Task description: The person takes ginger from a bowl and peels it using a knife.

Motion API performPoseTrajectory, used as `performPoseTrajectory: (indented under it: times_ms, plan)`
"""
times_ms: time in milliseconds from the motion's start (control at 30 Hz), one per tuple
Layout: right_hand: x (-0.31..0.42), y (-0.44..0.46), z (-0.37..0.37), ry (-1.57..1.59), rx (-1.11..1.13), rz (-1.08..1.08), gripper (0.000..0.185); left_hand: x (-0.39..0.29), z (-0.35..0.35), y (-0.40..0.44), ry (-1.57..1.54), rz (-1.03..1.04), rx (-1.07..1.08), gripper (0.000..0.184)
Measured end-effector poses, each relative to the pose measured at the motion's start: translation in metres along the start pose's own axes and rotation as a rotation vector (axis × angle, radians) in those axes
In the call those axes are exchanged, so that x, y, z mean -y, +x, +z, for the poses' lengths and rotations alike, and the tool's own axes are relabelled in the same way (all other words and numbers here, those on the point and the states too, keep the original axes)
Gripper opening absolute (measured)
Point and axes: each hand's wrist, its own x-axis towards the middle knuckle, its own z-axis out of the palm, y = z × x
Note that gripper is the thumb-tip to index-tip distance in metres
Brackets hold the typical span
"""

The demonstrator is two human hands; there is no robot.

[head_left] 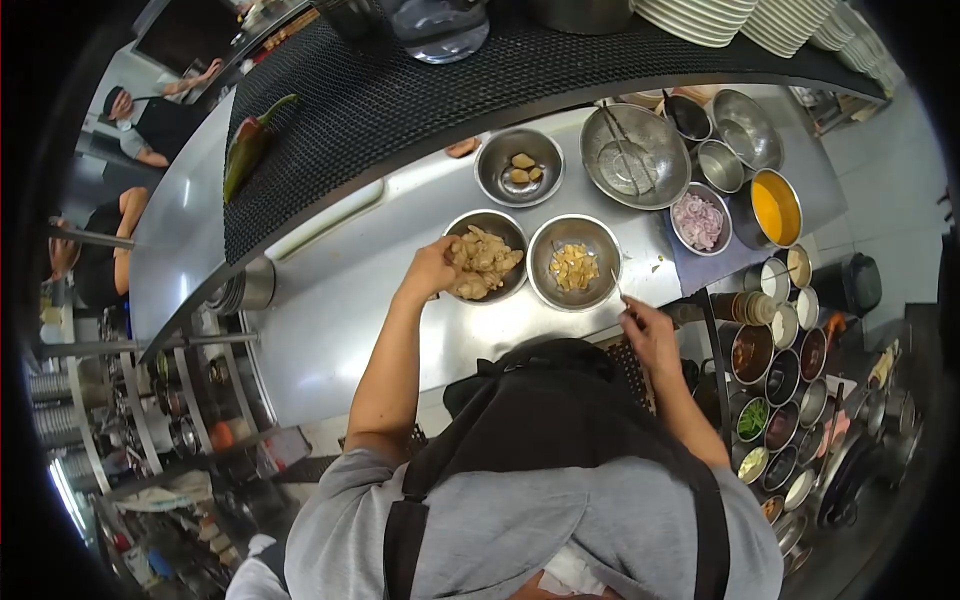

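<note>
My left hand [432, 268] is at the left rim of a metal bowl [521, 238] heaped with knobbly ginger root [485, 262]. Its fingers are curled onto a piece of ginger at the bowl's edge. Right beside it stands a second metal bowl [537, 285] with thin yellowish-brown scraps, which look like ginger peelings [574, 267]. My right hand [650, 332] is closed around a thin metal utensil [616, 282] pointing up by that bowl's right rim; its exact kind is unclear. Behind these, a third bowl [490, 185] contains a few pale ginger pieces [522, 168].
At right are a large strainer bowl [620, 160], chopped onions [698, 221] and a pot of orange liquid [775, 208]. A raised shelf with black matting [400, 110] carries stacked plates [700, 18] and a green pepper [245, 158]. Two people are at far left.
</note>
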Motion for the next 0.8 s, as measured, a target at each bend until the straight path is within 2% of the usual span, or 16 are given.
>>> performPoseTrajectory:
  times_ms: [67, 133, 200, 267, 300, 367, 400, 467, 533, 567, 600, 667, 800]
  plan:
    - [0.006, 0.026, -0.017, 0.098, 0.155, 0.132, 0.035, -0.004, 0.002, -0.006, -0.109, -0.038, -0.053, 0.049]
    - [-0.005, 0.047, -0.02, 0.079, 0.184, 0.048, 0.035, -0.015, -0.001, -0.017, -0.59, -0.088, -0.145, 0.047]
    - [-0.014, 0.052, -0.02, 0.06, 0.202, -0.034, 0.034, -0.028, -0.001, -0.026, -0.712, -0.138, -0.155, 0.047]
    - [-0.019, 0.061, -0.017, 0.039, 0.241, -0.012, 0.034, -0.045, -0.003, -0.035, -1.114, -0.223, -0.162, 0.044]
    - [-0.017, 0.062, -0.012, 0.029, 0.246, 0.02, 0.034, -0.046, -0.001, -0.038, -1.113, -0.223, -0.176, 0.044]
    - [-0.012, 0.06, -0.006, 0.097, 0.3, 0.088, 0.034, -0.047, 0.002, -0.041, -1.381, -0.207, -0.151, 0.041]
    - [-0.009, 0.059, -0.004, 0.161, 0.346, 0.165, 0.034, -0.05, 0.003, -0.043, -1.379, -0.207, -0.159, 0.041]
    - [-0.023, 0.056, 0.009, 0.164, 0.348, 0.109, 0.034, -0.056, 0.007, -0.049, -1.383, -0.206, -0.154, 0.044]
    - [-0.027, 0.059, 0.014, 0.175, 0.299, -0.141, 0.034, -0.064, 0.013, -0.053, -1.326, -0.24, -0.171, 0.043]
    - [-0.03, 0.064, 0.012, 0.181, 0.326, -0.154, 0.034, -0.066, 0.015, -0.053, -1.263, -0.274, -0.186, 0.042]
    - [-0.027, 0.069, 0.009, 0.181, 0.332, -0.152, 0.034, -0.067, 0.018, -0.053, -1.265, -0.279, -0.189, 0.042]
    - [-0.019, 0.077, 0.0, 0.358, 0.417, 0.075, 0.035, -0.071, 0.026, -0.052, -1.381, -0.255, -0.179, 0.035]
    - [-0.002, 0.099, -0.014, 0.441, 0.47, 0.101, 0.036, -0.1, 0.026, -0.058, -1.397, -0.233, -0.178, 0.03]
